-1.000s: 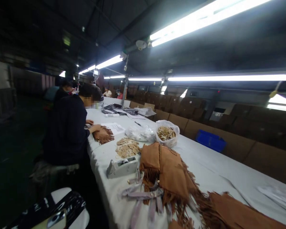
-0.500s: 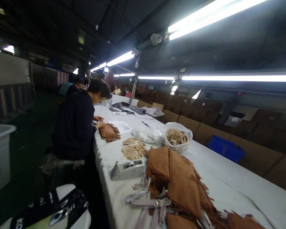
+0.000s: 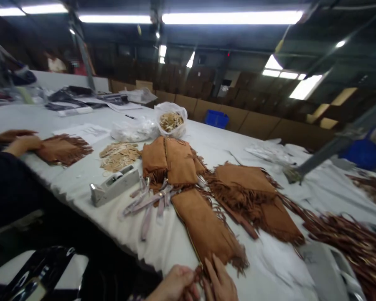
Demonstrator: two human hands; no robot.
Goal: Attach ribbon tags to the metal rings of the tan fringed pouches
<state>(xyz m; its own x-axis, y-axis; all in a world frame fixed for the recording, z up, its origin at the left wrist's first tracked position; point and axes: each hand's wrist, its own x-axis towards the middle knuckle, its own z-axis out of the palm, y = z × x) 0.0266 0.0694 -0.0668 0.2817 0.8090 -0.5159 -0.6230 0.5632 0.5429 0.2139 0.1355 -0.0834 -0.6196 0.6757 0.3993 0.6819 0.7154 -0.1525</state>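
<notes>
At the bottom of the view, a brown fringed suede bag (image 3: 207, 221) with a zip along its left edge lies slantwise on the white-covered table. My left hand (image 3: 175, 282) is closed beside the bag's near corner, its fingertips pinching a small dark brown piece at the zip end. My right hand (image 3: 221, 280) grips the same corner, fingers over the suede and thumb side towards the left hand. More brown fringed bags (image 3: 180, 161) lie just beyond, and another fringed pile (image 3: 247, 184) is to the right. Plastic-wrapped straps (image 3: 147, 205) rest left of the bag.
A grey tape dispenser (image 3: 115, 186) stands near the table edge, with tan tags (image 3: 119, 155) behind it and a plastic bag of tags (image 3: 171, 121) farther back. Brown straps (image 3: 347, 238) heap at right beside another grey dispenser (image 3: 329, 267). At left, a co-worker's hands (image 3: 21, 142) hold a fringed bag.
My view has swung to the right and down. Both my hands have come into view at the near bag, and the right side of the table now shows.
</notes>
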